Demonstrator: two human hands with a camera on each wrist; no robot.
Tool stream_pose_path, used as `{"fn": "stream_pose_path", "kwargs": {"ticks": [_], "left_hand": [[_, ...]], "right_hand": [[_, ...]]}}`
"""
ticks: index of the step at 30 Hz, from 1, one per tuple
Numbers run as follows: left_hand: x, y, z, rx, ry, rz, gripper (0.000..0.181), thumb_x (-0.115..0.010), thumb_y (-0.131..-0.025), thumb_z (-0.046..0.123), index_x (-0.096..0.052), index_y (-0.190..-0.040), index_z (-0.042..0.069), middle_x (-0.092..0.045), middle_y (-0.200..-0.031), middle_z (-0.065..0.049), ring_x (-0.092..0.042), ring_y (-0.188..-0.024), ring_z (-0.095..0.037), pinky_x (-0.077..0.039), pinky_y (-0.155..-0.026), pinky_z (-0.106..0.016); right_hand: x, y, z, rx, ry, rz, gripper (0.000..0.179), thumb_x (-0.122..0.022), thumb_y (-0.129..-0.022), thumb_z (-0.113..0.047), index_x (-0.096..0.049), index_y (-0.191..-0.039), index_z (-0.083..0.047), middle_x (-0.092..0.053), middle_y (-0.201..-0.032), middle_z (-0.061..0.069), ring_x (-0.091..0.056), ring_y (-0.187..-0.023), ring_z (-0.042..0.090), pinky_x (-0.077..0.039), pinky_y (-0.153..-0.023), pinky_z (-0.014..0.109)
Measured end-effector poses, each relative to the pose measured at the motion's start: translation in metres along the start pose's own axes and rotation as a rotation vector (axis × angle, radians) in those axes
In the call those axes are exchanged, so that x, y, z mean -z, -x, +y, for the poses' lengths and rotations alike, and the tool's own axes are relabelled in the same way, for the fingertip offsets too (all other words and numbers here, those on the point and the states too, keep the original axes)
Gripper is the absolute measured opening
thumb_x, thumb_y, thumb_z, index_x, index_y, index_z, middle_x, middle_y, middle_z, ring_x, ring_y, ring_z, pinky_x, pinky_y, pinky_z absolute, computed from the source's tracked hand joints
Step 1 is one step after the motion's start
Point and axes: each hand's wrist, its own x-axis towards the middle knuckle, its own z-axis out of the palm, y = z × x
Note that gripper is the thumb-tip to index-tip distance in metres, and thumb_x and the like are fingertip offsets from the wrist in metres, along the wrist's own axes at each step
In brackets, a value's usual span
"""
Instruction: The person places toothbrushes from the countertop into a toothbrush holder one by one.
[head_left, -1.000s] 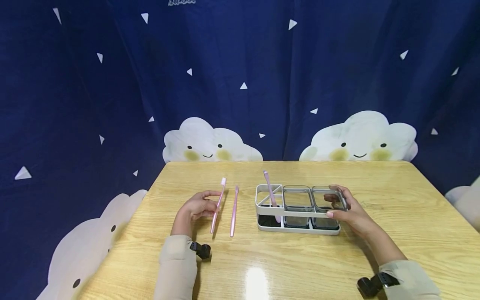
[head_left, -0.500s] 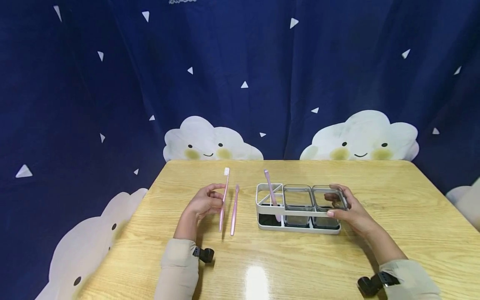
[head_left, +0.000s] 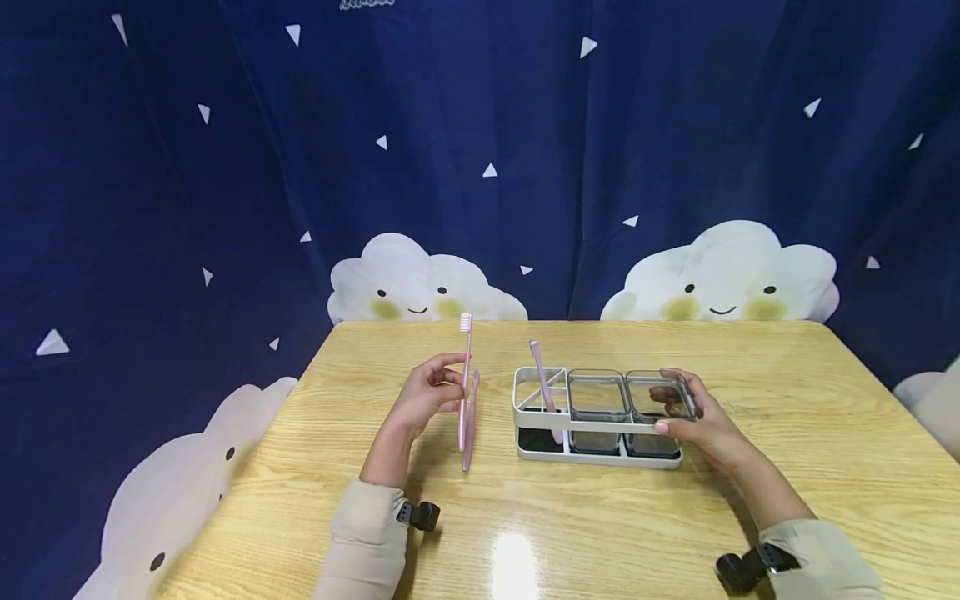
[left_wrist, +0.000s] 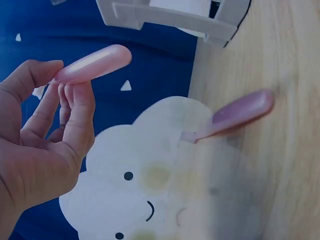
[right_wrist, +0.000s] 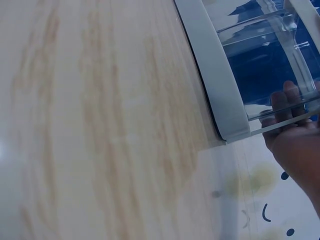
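your left hand [head_left: 429, 397] pinches one toothbrush [left_wrist: 97, 64] above the table [head_left: 600, 521]! your right hand [head_left: 702, 423] grips the rack [head_left: 542, 420] by its end.

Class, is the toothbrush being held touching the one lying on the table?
Apart. The left wrist view shows a plain gap between the held toothbrush and the lying toothbrush, with blue curtain visible between.
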Motion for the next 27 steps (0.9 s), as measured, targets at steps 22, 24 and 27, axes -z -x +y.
{"fn": "stream_pose_path", "kwargs": {"ticks": [22, 24, 27], "left_hand": [[-0.033, 0.007, 0.023, -0.282, 0.077, 0.027, 0.023, -0.06, -0.083, -0.007, -0.059, -0.106, -0.009, -0.056, -0.08, -0.009, -0.059, -0.071, -0.017, -0.054, -0.064, -0.029], [-0.036, 0.007, 0.026, -0.309, 0.086, 0.032, 0.019, -0.059, -0.084, -0.007, -0.06, -0.103, -0.007, -0.057, -0.079, -0.008, -0.059, -0.07, -0.017, -0.054, -0.063, -0.028], [-0.041, 0.008, 0.029, -0.338, 0.099, 0.039, 0.017, -0.059, -0.084, -0.008, -0.061, -0.1, -0.006, -0.057, -0.08, -0.007, -0.059, -0.07, -0.016, -0.054, -0.062, -0.028]], "right_hand": [[0.001, 0.0, 0.001, 0.005, 0.002, 0.005, 0.072, -0.065, -0.081, 0.002, -0.025, -0.14, -0.007, -0.041, -0.124, 0.026, -0.041, -0.113, 0.028, -0.037, -0.09, 0.019], [0.001, 0.0, 0.001, 0.005, 0.006, 0.005, 0.072, -0.064, -0.081, 0.002, -0.025, -0.14, -0.007, -0.041, -0.123, 0.024, -0.041, -0.113, 0.028, -0.036, -0.09, 0.019], [0.001, 0.0, 0.0, 0.005, 0.008, 0.001, 0.072, -0.064, -0.081, 0.002, -0.024, -0.141, -0.006, -0.04, -0.124, 0.026, -0.042, -0.113, 0.028, -0.036, -0.09, 0.019]]}}
